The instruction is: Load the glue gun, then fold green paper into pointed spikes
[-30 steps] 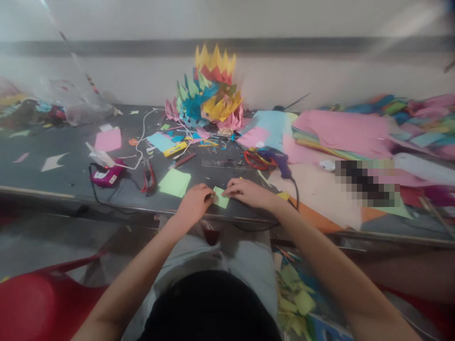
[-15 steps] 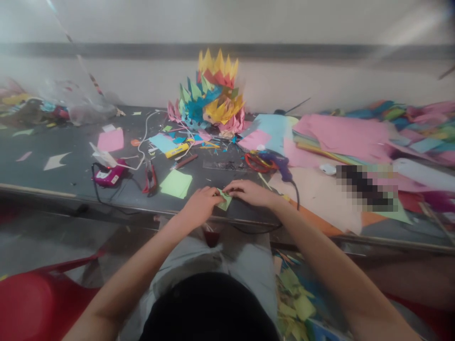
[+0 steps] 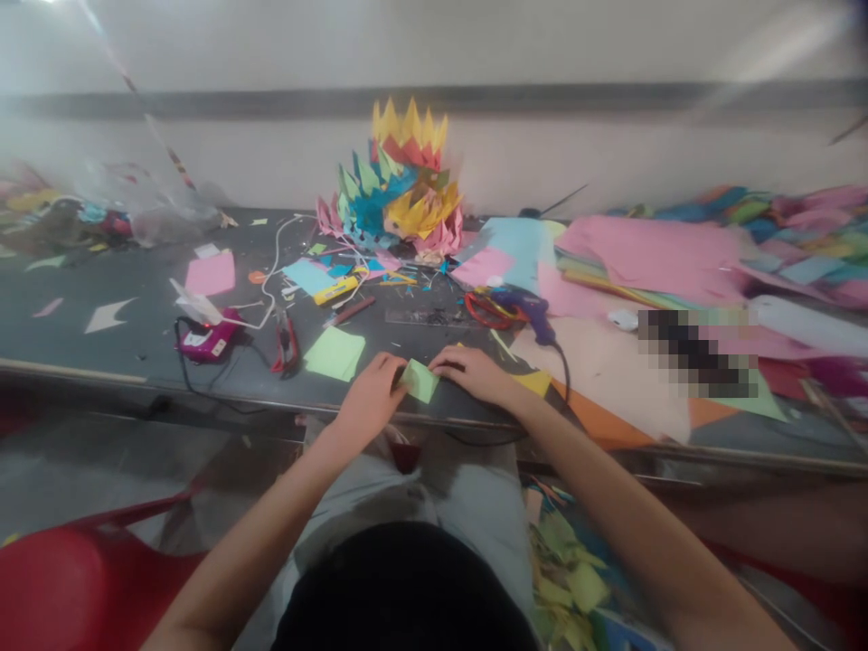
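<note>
A small light-green paper square (image 3: 421,382), creased across its middle, is held low over the table's front edge. My left hand (image 3: 372,393) pinches its left side between thumb and fingers. At its upper right edge my right hand (image 3: 476,372) has its fingers curled and closed on the paper; the thumb is partly hidden. Left of my hands lies a stack of light-green paper squares (image 3: 334,353). A yellow paper piece (image 3: 537,383) sits beneath my right wrist.
On the dark table (image 3: 237,384) lie red-handled pliers (image 3: 286,344), a magenta power strip (image 3: 207,340), a yellow cutter knife (image 3: 335,290) and a purple glue gun (image 3: 539,318) with its cord. Folded-paper crowns (image 3: 407,194) stand behind. Large pink sheets (image 3: 657,253) cover the right side.
My hands have moved slightly apart, so more of the green paper shows, its crease visible. The left hand has shifted a little left. Yellow paper now shows by my right wrist.
</note>
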Demonstrator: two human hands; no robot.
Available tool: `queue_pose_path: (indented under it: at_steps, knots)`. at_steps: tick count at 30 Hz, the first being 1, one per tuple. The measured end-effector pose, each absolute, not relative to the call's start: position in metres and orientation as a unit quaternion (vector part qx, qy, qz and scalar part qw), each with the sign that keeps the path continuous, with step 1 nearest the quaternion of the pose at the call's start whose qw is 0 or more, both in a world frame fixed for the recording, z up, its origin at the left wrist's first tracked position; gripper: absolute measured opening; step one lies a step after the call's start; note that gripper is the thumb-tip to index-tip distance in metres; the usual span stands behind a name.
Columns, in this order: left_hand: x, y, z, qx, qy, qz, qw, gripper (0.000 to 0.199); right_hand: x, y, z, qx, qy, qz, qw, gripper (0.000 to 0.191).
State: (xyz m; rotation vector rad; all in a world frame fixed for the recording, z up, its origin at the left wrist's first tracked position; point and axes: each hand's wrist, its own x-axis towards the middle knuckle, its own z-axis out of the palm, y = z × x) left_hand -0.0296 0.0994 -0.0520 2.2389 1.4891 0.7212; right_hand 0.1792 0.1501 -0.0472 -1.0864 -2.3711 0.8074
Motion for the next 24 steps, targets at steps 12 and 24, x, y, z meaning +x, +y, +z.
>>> queue_pose_path:
  at_steps: [12, 24]
  knots:
    - [-0.033, 0.101, -0.055, 0.838, 0.478, 0.226, 0.135, 0.017, 0.180, 0.150, -0.025, -0.341, -0.869, 0.350, 0.082, 0.012]
    - [-0.003, 0.106, -0.045, 0.815, 0.568, 0.114, 0.004, 0.012, 0.176, 0.147, -0.013, -0.338, -0.876, 0.343, 0.025, 0.013]
